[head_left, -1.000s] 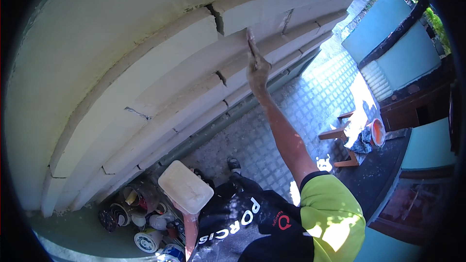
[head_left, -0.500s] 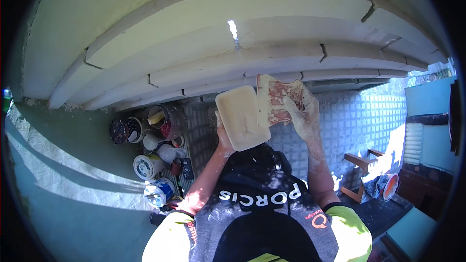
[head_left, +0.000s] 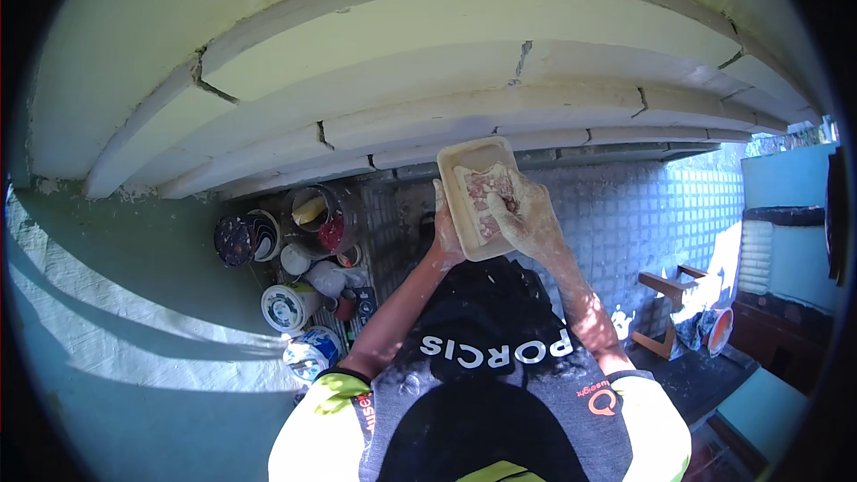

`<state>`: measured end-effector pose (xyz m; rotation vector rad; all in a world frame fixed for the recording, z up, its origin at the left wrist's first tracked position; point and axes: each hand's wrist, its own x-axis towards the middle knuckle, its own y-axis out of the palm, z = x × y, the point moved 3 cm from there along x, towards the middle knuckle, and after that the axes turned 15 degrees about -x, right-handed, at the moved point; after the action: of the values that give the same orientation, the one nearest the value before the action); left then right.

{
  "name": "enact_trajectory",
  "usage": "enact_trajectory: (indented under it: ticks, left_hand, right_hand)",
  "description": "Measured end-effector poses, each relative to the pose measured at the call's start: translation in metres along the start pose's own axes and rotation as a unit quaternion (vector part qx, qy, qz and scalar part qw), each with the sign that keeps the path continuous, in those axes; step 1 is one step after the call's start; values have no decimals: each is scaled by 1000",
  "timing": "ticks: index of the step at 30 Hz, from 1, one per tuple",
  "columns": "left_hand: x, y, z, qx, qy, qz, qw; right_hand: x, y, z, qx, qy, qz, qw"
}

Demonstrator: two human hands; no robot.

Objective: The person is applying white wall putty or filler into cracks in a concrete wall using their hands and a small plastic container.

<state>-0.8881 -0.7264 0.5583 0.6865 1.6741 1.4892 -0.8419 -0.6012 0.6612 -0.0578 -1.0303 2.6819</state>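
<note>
A cream rectangular tray (head_left: 455, 210), coated with pale plaster, is held up in front of my chest. My left hand (head_left: 446, 230) grips its left side, with the fingers mostly hidden beneath. Plaster-smeared, my right hand (head_left: 533, 221) is closed on a flat reddish plastering scraper (head_left: 486, 201). The scraper lies inside the tray, its face streaked with pale plaster. My right thumb presses on top of it; the other fingers are partly out of sight.
Stepped pale ledges (head_left: 393, 107) with cracks run across ahead. To the left stand a clear tub (head_left: 346, 219), a white bucket (head_left: 287, 308) and a blue-and-white bucket (head_left: 311, 353). A wooden frame (head_left: 662, 289) and an orange-rimmed bucket (head_left: 719, 332) are at right, beside patterned floor (head_left: 616, 214).
The scraper has moved from beside the tray's right edge to inside it. The tray has shifted right and slightly up, and my right hand has come left and lower.
</note>
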Motion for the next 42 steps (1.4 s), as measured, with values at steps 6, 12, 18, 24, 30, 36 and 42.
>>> enact_trajectory:
  ticks: [6,12,18,24,30,36,42]
  left_hand:
    - [-7,18,-20,-29,-25,11,999]
    - [-3,10,-35,61,-50,16,997]
    - [0,19,-48,65,-92,3,994]
    - [-2,20,-52,56,-145,26,987]
    - [5,-3,-48,63,-153,0,986]
    - [7,-3,-52,73,-169,9,983]
    - [0,19,-52,-53,-202,92,974]
  right_hand:
    - [9,-2,6,149,109,-15,983]
    - [10,19,33,23,90,-43,995]
    - [6,32,25,140,149,-104,973]
    - [-4,14,30,246,161,-156,943]
    - [-9,28,38,123,170,-105,972]
    - [-13,32,37,264,221,-122,931]
    - [-24,19,27,456,188,-211,844]
